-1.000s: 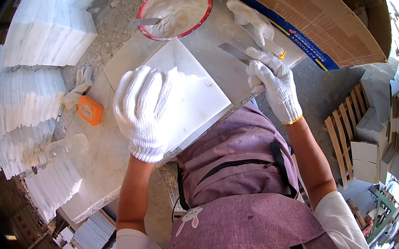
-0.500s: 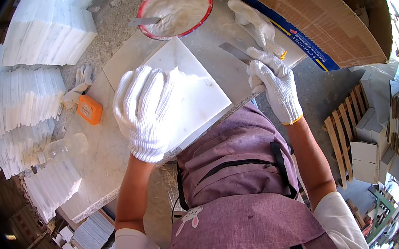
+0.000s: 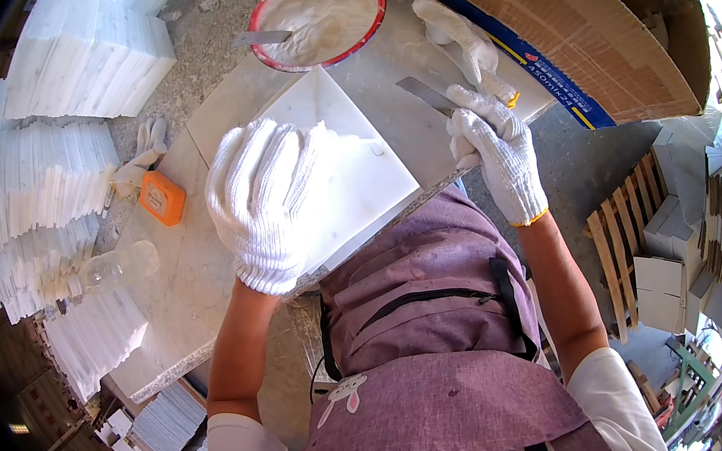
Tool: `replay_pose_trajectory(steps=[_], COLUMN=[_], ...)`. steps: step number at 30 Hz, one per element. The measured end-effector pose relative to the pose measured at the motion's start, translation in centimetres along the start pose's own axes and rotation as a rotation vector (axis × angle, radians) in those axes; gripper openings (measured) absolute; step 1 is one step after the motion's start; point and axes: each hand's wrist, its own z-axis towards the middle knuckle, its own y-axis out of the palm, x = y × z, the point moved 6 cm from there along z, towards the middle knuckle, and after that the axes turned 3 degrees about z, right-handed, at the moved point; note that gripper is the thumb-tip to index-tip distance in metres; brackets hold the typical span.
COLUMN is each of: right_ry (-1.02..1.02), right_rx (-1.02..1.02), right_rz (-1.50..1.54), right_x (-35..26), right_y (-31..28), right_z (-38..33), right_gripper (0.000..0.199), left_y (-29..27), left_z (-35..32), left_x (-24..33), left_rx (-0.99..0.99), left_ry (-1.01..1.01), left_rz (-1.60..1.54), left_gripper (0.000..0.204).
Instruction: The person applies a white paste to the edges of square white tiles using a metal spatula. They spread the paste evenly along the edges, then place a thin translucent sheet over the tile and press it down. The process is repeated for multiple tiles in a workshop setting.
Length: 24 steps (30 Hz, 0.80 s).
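A white marble-like tile (image 3: 370, 184) lies on the work table in front of me, one corner pointing away. My left hand (image 3: 259, 208), in a white knit glove, rests over the tile's left side with fingers stretched and slightly bent; it grips nothing I can see. In my gloved right hand (image 3: 500, 152), held beyond the tile's right side, is a putty knife (image 3: 424, 93). Its flat metal blade points up and left, and the fingers cover its handle. A small pale mark (image 3: 377, 148) shows on the tile near its right edge.
A red-rimmed basin (image 3: 384, 11) of white paste stands at the far side, another metal blade (image 3: 262, 37) in it. Spare gloves (image 3: 456, 32) lie by a cardboard box (image 3: 551, 17). Leftward are an orange container (image 3: 162, 198), a clear bottle (image 3: 121, 265) and stacked tiles (image 3: 39, 177).
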Motion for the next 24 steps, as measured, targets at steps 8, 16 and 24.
replay_pose_trajectory(steps=[8, 16, 24], right_ry=[0.002, 0.007, 0.0], right_rx=[-0.015, -0.014, 0.012], right_rz=[0.034, 0.046, 0.073], right_x=[0.1, 0.0, -0.8], right_y=[0.1, 0.1, -0.1], right_z=[0.0, 0.1, -0.1], right_gripper=[0.035, 0.036, 0.035], left_y=[0.2, 0.2, 0.1], left_z=[-0.4, -0.5, -0.8], left_x=[-0.6, -0.3, -1.4], left_rx=[0.012, -0.001, 0.024], left_ry=[-0.039, -0.036, -0.182], left_rz=[-0.057, -0.026, -0.144], left_gripper=[0.035, 0.038, 0.039])
